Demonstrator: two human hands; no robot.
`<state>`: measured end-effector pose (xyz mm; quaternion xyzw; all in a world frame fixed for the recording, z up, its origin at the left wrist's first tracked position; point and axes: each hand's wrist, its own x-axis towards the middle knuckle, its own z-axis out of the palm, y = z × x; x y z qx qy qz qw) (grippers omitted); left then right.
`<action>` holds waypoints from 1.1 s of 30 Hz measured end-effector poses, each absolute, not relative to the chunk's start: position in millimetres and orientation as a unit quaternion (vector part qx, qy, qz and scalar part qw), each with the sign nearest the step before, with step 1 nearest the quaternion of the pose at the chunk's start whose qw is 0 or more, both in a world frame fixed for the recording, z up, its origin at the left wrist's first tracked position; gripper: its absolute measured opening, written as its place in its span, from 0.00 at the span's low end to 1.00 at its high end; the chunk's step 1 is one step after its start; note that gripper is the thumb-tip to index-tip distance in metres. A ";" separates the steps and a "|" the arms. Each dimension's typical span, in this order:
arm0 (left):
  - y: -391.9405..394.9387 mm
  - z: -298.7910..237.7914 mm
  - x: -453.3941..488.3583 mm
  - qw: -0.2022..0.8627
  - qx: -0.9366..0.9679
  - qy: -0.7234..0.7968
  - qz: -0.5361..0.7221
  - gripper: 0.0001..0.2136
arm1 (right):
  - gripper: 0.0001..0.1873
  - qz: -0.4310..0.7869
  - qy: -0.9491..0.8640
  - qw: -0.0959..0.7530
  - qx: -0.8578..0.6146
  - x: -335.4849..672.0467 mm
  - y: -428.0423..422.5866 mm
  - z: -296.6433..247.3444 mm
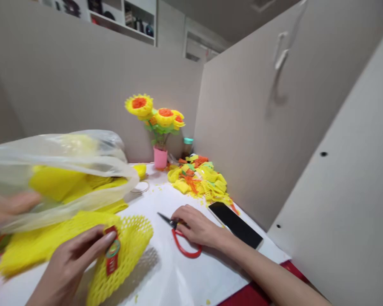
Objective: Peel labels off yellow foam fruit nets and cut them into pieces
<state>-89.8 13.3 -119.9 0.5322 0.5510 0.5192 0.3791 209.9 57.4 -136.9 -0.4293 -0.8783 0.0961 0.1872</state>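
Observation:
A piece of yellow foam netting [129,250] hangs from my left hand [79,255], pinched between thumb and fingers. On it is a red label [112,264] with a round green and gold emblem, under my left thumb. My right hand [193,225] curls over a pair of red-handled scissors [187,253] on the white tabletop, its fingers at the pivot. The dark blades point away to the left. More yellow netting [41,238] lies behind my left hand.
Another person's blurred hand [15,206] is at a clear plastic bag [111,163] of yellow netting. A black-screened phone [236,223] lies right, near a scrap heap [207,178]. Foam flowers stand in a pink pot [160,157] by a teal-lidded jar [187,146]. Grey partitions [242,106] enclose the table.

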 end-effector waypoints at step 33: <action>2.1 -123.4 -74.1 0.589 0.518 0.451 0.426 0.12 | 0.05 0.472 -0.675 0.442 -0.356 131.6 19.7 -99.7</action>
